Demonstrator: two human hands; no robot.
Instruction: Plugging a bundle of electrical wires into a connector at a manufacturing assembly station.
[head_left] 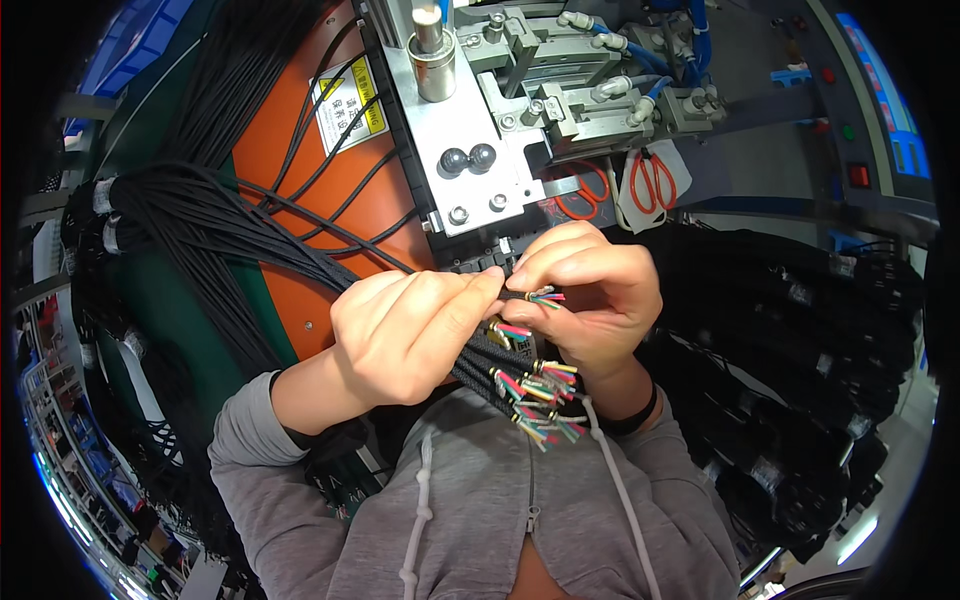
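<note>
My left hand (410,335) is closed, its thumb and fingertips pinching a black braided cable (514,294) near its end. From the other side my right hand (595,285) pinches around the same cable end, with the thumb below and the fingers curled above. Thin red, green, blue and white wires (545,298) fan out of that end between my hands. Below them hangs a bunch of similar cable ends (535,400), each with a brass-coloured band and bare coloured wires. My fingers partly hide a dark block (485,263) under the machine plate.
Ahead stands a metal fixture plate (470,190) with pneumatic clamps (600,115). Red-handled scissors (653,184) lie to its right. Long black cables (230,225) run across an orange panel (330,220) at left. Bundled black cables (790,370) are heaped at right.
</note>
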